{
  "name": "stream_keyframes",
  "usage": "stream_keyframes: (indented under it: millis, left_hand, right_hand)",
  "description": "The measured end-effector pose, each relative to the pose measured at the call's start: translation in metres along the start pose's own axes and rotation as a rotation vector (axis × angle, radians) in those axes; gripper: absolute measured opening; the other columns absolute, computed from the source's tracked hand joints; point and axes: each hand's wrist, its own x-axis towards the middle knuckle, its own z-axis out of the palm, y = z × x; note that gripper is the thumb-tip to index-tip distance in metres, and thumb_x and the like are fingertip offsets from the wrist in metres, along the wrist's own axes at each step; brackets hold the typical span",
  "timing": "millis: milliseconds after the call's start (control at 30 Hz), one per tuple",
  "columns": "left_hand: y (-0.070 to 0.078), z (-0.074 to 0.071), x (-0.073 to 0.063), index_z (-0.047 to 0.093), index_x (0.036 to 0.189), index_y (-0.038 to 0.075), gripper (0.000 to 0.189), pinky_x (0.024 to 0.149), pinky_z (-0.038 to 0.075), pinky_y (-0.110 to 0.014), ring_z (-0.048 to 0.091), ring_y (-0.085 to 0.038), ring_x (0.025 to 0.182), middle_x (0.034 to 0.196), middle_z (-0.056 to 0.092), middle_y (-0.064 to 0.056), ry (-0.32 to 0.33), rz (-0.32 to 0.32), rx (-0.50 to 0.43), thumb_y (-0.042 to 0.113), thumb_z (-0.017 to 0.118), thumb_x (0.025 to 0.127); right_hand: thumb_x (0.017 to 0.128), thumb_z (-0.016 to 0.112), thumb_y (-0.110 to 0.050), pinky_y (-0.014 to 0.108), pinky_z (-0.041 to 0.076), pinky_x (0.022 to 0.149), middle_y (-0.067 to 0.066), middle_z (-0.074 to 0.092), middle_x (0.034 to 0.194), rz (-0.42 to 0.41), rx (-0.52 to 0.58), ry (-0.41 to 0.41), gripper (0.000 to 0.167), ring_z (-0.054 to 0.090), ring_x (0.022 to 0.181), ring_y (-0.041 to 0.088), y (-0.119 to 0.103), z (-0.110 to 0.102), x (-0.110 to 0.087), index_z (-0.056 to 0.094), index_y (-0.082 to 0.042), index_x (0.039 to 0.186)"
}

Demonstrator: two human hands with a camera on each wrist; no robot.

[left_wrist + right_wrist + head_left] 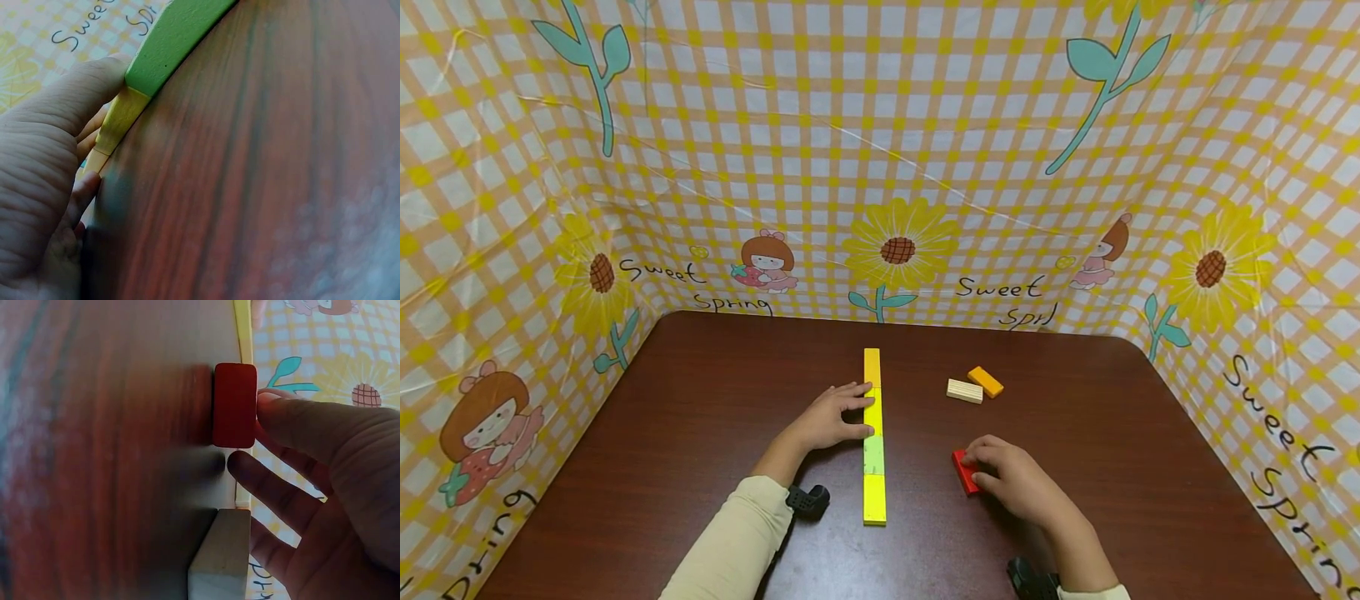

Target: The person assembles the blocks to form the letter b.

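A straight row of narrow blocks (874, 500) in yellows and light green runs away from me along the middle of the table. From its left side, my left hand (829, 419) touches the row with thumb and fingertips, thumb by the green block (169, 47), fingers by the yellow block (122, 119). To the right lies a red block (964, 475). My right hand (1011, 479) rests its thumb and fingertips on the red block's top and right side. Beyond that hand are a pale wooden block (964, 392) and an orange block (986, 382), close together.
The dark brown wooden table (715, 375) has a checked, sunflower-printed cloth (820, 167) standing around its back and sides. A black wrist strap piece (808, 502) sits at my left wrist, and another (1030, 579) at my right.
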Motion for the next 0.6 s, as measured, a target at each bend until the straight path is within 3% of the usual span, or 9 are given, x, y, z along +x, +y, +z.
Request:
stream_keyframes:
  millis: [367,600]
  left_hand:
    - [0.0026,-0.0015,-0.0017,0.057,0.141,0.01,0.058,0.12,0.01,-0.05,0.026,-0.024,0.147,0.157,0.038,0.002,-0.005,-0.009,0.0,0.032,0.074,0.09]
    - [0.0015,-0.0013,-0.0009,0.057,0.141,0.01,0.059,0.12,0.01,-0.05,0.026,-0.024,0.147,0.157,0.038,0.003,-0.008,-0.009,0.0,0.033,0.074,0.09]
  right_hand:
    - [0.09,0.07,-0.003,0.045,0.051,0.091,0.002,0.061,0.118,-0.037,-0.003,-0.029,0.02,0.06,0.108,0.024,0.0035,0.0017,0.0035,0.076,-0.006,0.108]
    - [0.092,0.069,-0.005,0.042,0.051,0.091,0.0,0.058,0.121,-0.068,0.022,-0.062,0.023,0.058,0.108,0.021,0.002,0.0052,0.0083,0.075,-0.005,0.114]
